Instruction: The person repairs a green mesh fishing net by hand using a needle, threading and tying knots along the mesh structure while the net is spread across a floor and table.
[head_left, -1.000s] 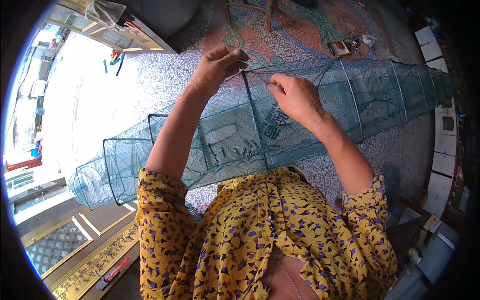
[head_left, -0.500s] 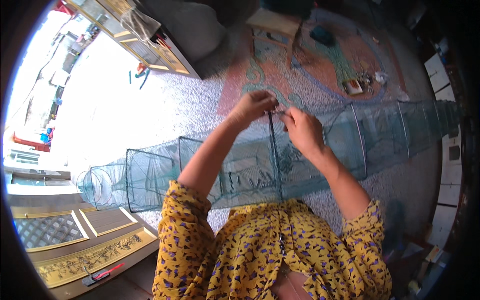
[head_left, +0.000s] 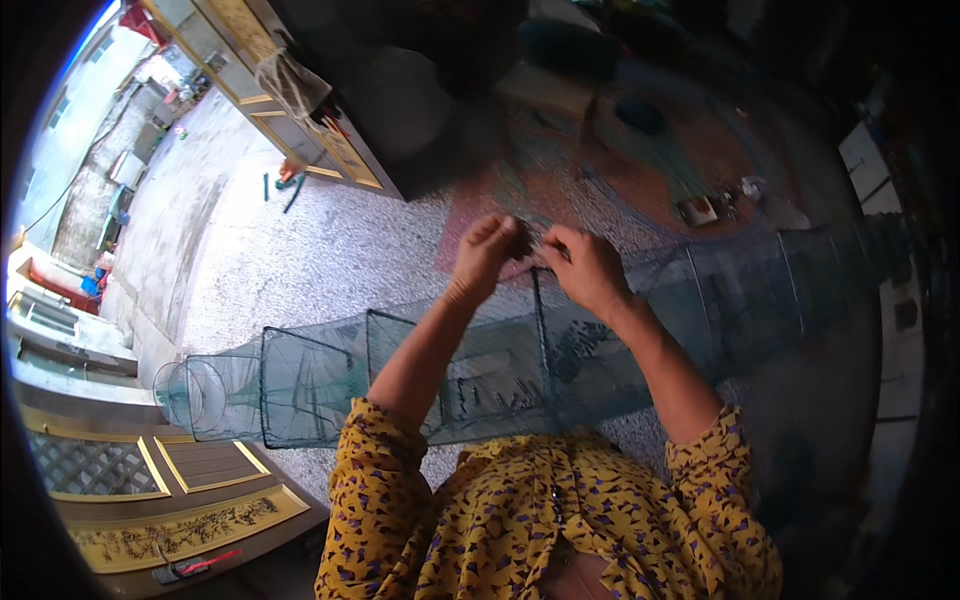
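Note:
Stretched across in front of me is a long green mesh net trap (head_left: 490, 345) with square, dark-rimmed frames, running from the left to the far right. My left hand (head_left: 488, 252) and my right hand (head_left: 586, 270) meet above the far edge of one frame bar (head_left: 542, 330) near the middle. Both hands are closed in a pinch, fingertips close together. What sits between the fingers is too small and dark to make out. A round ring (head_left: 205, 392) shapes the net's left end.
An open door (head_left: 320, 140) with a cloth bag (head_left: 290, 84) on it stands at the far left. Beyond the net are a stool (head_left: 545, 88), green netting (head_left: 690, 150) and a small box (head_left: 697, 210). A panelled door leaf (head_left: 190, 520) lies near left.
Both hands sit slightly lower in the picture and remain pinched near the same frame bar. The left hand has turned into a tighter fist. The view has tilted a little and darkened.

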